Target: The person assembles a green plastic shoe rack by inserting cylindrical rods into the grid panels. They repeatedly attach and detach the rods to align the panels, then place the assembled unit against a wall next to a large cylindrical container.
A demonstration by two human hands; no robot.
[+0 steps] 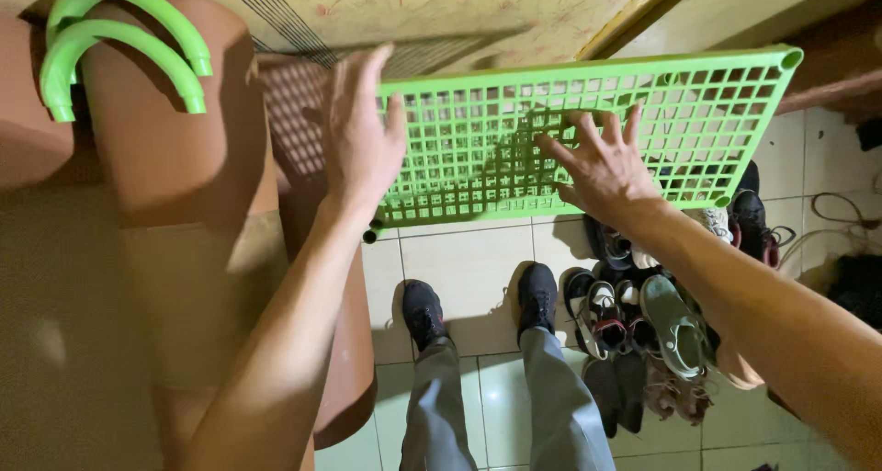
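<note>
A bright green plastic grid shelf panel (pixel 726 113) lies flat in front of me at chest height, above the tiled floor. My left hand (pixel 360 136) grips its left edge, fingers spread over the top and thumb side near the corner. The fingers of my right hand (pixel 602 163) are splayed and pressed flat on the panel's middle. Below the panel I see my own legs in grey trousers (pixel 496 407) and black shoes (pixel 537 296).
A brown cabinet or door (pixel 175 250) stands at the left, with two green curved plastic handles (pixel 119 39) on top. A pile of several shoes (pixel 643 333) lies on the white tiled floor at the right. A patterned wall is behind.
</note>
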